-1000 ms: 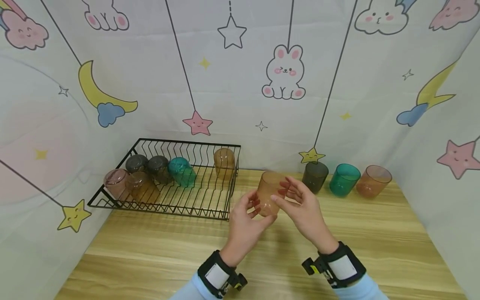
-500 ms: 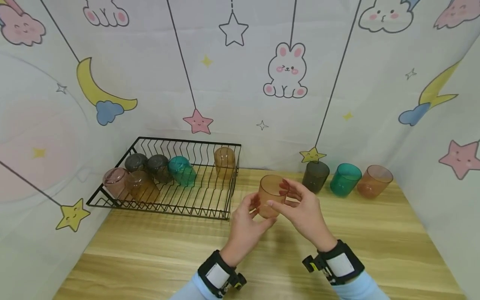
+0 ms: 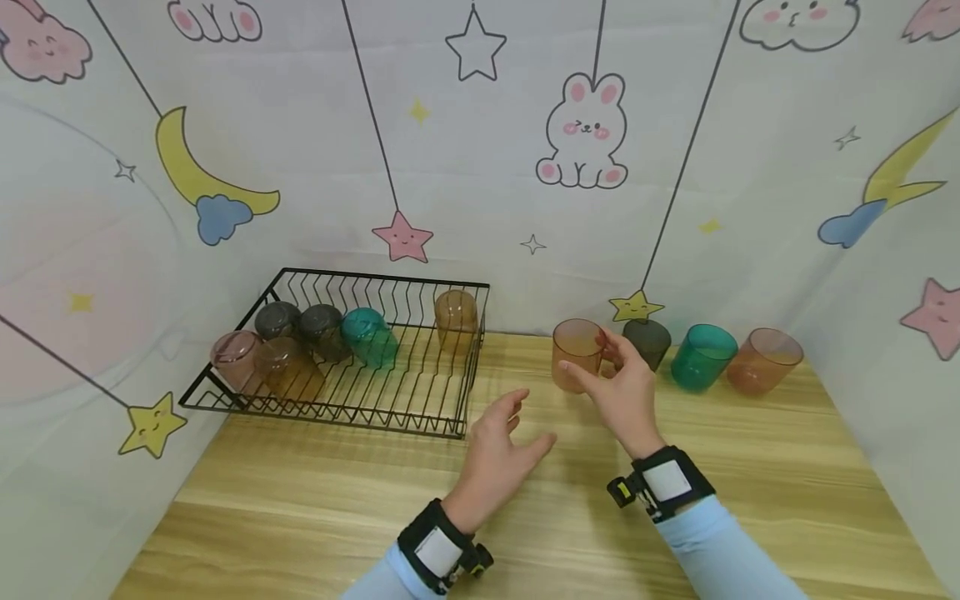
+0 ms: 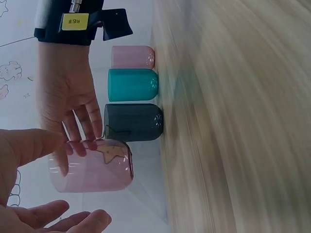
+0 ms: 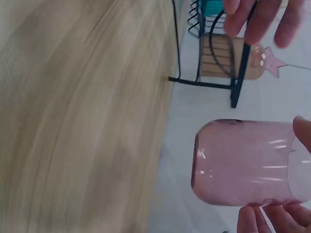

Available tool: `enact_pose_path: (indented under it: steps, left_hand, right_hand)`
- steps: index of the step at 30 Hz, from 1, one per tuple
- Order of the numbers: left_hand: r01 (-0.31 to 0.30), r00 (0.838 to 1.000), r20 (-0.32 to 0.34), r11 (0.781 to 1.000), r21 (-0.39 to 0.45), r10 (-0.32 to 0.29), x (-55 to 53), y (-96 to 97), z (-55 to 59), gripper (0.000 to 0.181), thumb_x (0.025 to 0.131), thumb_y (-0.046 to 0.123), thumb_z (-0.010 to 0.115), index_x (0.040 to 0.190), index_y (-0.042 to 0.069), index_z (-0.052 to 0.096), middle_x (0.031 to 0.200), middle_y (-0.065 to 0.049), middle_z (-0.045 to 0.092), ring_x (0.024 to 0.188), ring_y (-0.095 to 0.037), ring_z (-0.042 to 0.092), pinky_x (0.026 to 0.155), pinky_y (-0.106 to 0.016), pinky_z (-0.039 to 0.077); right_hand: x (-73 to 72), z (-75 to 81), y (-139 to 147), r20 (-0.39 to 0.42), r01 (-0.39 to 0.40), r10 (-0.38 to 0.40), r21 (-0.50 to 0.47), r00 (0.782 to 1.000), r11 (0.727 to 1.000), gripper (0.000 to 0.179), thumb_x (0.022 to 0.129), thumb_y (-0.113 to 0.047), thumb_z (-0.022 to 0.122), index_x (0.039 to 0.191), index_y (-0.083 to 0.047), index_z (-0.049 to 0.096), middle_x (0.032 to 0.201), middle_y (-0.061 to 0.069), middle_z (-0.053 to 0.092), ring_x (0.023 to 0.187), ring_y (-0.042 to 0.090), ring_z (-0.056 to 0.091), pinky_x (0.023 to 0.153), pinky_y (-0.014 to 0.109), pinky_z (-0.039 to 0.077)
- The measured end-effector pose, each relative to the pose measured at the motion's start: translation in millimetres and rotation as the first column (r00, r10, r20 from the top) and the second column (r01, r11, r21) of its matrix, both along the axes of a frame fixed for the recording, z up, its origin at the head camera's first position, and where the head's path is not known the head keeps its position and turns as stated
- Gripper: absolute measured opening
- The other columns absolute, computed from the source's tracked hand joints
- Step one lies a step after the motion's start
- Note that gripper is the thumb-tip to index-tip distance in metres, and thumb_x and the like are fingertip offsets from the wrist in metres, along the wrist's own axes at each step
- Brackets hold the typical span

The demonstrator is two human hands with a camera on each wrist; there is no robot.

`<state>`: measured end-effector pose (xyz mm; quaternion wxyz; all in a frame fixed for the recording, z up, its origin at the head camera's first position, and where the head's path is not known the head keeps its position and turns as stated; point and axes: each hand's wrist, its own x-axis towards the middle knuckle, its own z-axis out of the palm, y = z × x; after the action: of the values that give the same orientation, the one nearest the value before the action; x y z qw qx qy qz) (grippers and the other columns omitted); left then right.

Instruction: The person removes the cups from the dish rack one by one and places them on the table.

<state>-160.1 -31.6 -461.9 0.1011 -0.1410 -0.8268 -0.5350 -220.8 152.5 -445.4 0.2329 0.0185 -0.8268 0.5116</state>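
Observation:
My right hand (image 3: 628, 396) pinches a clear pinkish-orange cup (image 3: 572, 365) between thumb and fingers near its rim. The cup is upright, mouth up, and both wrist views show its base (image 5: 195, 167) above the tabletop. My left hand (image 3: 497, 457) is apart from the cup, nearer the front, its fingers loosely bent and thumb spread, with nothing in it. To the right of the held cup stand a grey cup (image 4: 133, 122), a teal cup (image 3: 702, 358) and a pink cup (image 3: 763, 362), all upright in a row along the back wall.
A black wire dish rack (image 3: 390, 425) stands at the back left. Upside down in it are an amber cup (image 3: 456, 321) at the right end, a teal cup (image 3: 369, 337), and several grey, brown and pink cups at the left. A patterned cloth wall (image 3: 480, 183) borders the wooden table (image 3: 360, 508).
Both hands held the cup earlier; my left hand has let go and stayed near its place. My right hand has carried the cup back and to the right, towards the row of cups.

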Motion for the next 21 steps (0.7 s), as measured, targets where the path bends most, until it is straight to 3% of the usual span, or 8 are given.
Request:
enact_pose_path:
  steps: [6, 12, 21]
  left_hand:
    - [-0.008, 1.0, -0.008, 0.999, -0.032, 0.008, 0.1, -1.7, 1.2, 0.062, 0.077, 0.029, 0.075, 0.129, 0.008, 0.049, 0.128, -0.004, 0.049, 0.115, -0.019, 0.049, 0.089, -0.023, 0.041]
    - [0.007, 1.0, 0.012, 0.998, -0.061, -0.006, 2.6, -3.8, 2.5, 0.06, 0.079, 0.032, 0.073, 0.13, 0.011, 0.05, 0.128, 0.0, 0.05, 0.115, -0.016, 0.048, 0.09, -0.024, 0.041]
    - [0.051, 0.997, -0.05, 0.979, -0.199, -0.062, 7.5, -9.3, 10.8, 0.052, 0.081, 0.038, 0.07, 0.126, 0.018, 0.053, 0.125, 0.004, 0.053, 0.106, -0.012, 0.052, 0.086, -0.025, 0.044]
  right_hand:
    - [-18.8, -13.5, 2.2, 0.058, 0.081, -0.08, -0.011, 0.995, 0.997, 0.078, 0.069, -0.047, 0.078, 0.132, -0.01, 0.048, 0.12, 0.001, 0.055, 0.106, 0.017, 0.051, 0.083, 0.036, 0.047]
    - [-32.2, -26.1, 3.1, 0.061, 0.139, -0.137, -0.021, 0.989, 0.99, 0.078, 0.068, -0.043, 0.08, 0.131, -0.01, 0.048, 0.12, 0.002, 0.054, 0.106, 0.016, 0.051, 0.081, 0.031, 0.047]
    - [-47.6, -36.7, 0.2, 0.062, 0.15, -0.15, -0.004, 0.987, 0.989, 0.074, 0.075, -0.036, 0.077, 0.136, -0.011, 0.043, 0.124, 0.006, 0.053, 0.111, 0.02, 0.05, 0.086, 0.034, 0.045]
